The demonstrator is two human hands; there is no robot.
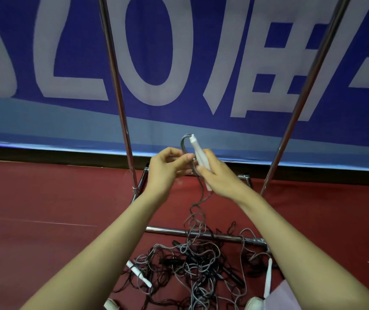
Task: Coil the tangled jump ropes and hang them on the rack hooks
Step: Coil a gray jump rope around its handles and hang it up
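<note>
My right hand (218, 173) grips a white jump-rope handle (199, 156) held upright, tip up. From its tip a grey cord (184, 144) loops over and down. My left hand (168, 167) pinches that cord just left of the handle. The cord trails down into a tangled pile of grey and black jump ropes (199, 265) on the red floor. Two more white handles (138, 274) (268, 278) lie in the pile. The metal rack's uprights (121, 108) (308, 86) rise on either side of my hands; no hooks are in view.
The rack's lower crossbar (168, 231) runs over the floor just behind the pile. A blue banner with large white letters (179, 63) covers the wall behind. My white shoe tips (254, 304) and a pink garment (284, 296) show at the bottom edge.
</note>
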